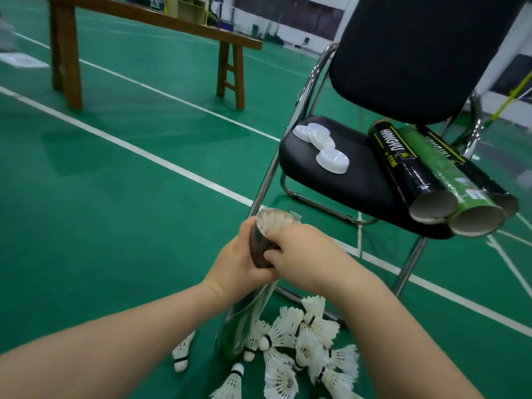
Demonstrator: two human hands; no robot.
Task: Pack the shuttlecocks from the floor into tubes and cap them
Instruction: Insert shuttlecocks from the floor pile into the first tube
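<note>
Both hands are gripping the tube just in front of the chair: left hand wrapping it, right hand fingers pinching near its feather-filled mouth. Squeezing could be crushing feathers; loose shuttlecocks below the chair risk trampling.

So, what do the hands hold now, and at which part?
Both the left hand and the right hand grip one tube near its open top end, where feathers show.

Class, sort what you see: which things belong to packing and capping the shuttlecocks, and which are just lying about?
Belong: held tube, left hand, right hand, floor shuttlecocks, white caps, empty tubes.

Lying about: wooden bench, chair.
</note>
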